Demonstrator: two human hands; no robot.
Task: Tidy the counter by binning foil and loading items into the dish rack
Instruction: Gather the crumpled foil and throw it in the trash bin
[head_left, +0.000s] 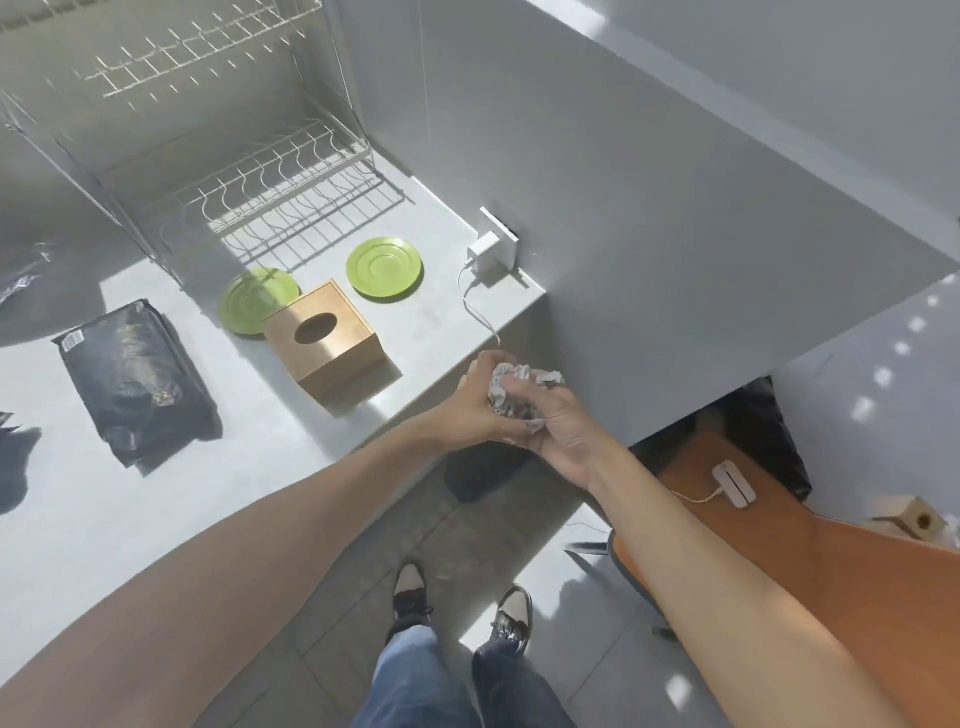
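Both hands, left hand and right hand, clenched around foil past counter edge. Squeeze tight, compact fully, then carry right toward bin.

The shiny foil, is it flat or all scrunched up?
Scrunched up. The foil is a crinkled ball squeezed between the left hand and right hand.
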